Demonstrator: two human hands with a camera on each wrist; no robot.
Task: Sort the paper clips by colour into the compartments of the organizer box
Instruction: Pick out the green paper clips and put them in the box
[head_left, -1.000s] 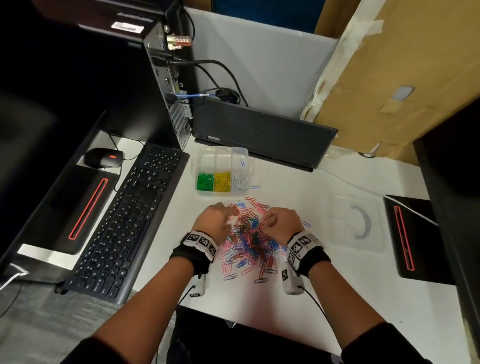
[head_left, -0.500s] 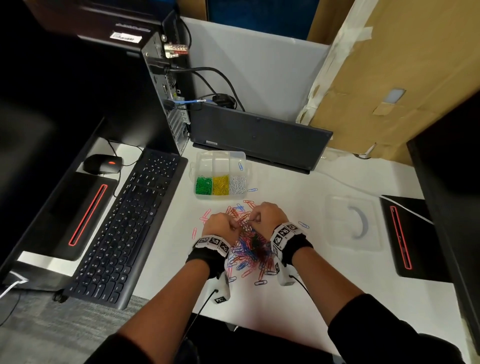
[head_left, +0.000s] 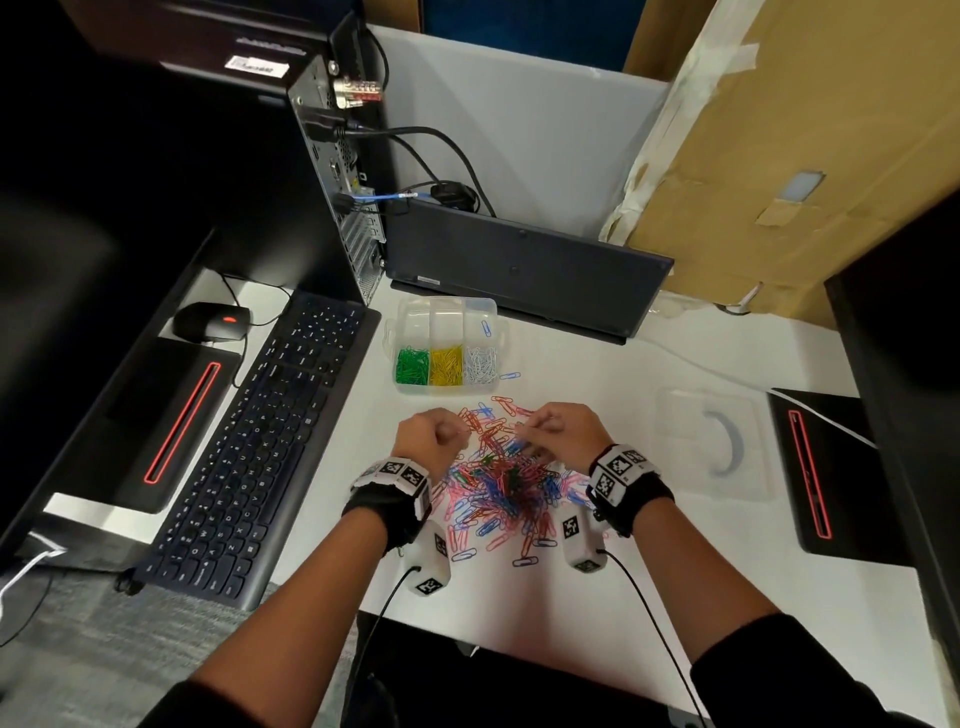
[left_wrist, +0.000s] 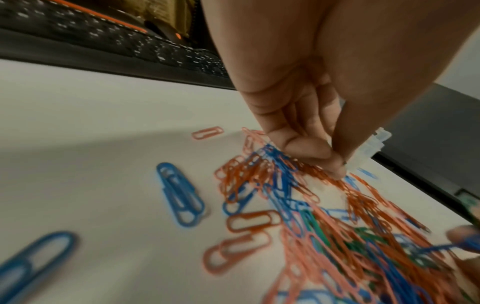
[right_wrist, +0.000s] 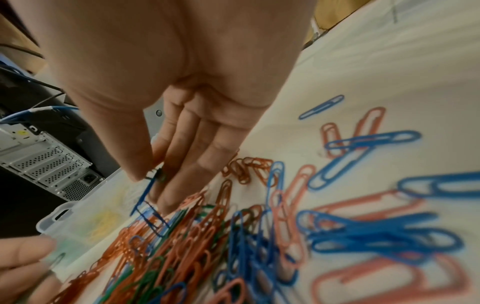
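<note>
From the head view, both hands hover over the mixed pile of paper clips (head_left: 498, 478) on the desk (head_left: 675, 597), the organizer box (head_left: 448, 345) just beyond with green, yellow and white clips sorted. The left wrist view shows the left hand (left_wrist: 306, 115) curled with fingertips pressed together; whether it holds a clip I cannot tell. In the right wrist view, the right hand (right_wrist: 168, 127) pinches a blue clip (right_wrist: 145, 193) that seems hooked to others, so lifting may drag tangled strays into the wrong compartment.
</note>
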